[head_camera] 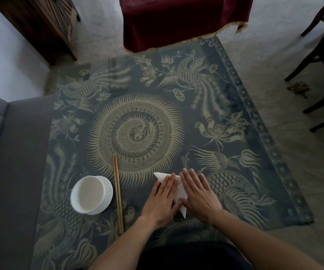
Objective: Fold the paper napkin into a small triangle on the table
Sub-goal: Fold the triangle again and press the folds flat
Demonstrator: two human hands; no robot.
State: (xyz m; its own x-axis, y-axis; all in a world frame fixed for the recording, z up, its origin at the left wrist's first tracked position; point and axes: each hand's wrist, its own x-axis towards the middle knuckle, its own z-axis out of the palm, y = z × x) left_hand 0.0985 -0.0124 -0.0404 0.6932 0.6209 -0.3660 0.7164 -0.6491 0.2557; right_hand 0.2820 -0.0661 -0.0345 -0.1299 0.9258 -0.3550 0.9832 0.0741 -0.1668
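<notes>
Left hand [162,199] and right hand [199,193], fingers flat and open, press a white napkin [180,191] into a triangle on the patterned bench [254,133]; firm strokes along the fold should sharpen the crease.

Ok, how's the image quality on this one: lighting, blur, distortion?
Head view: dim, flat light with no hard shadows; the white napkin and bowl stand out brightest. The right hand shows slight motion blur at its fingertips; the left hand is sharper. Wide-angle distortion bows the table edges, and faint reflections streak the table's far left.
</notes>
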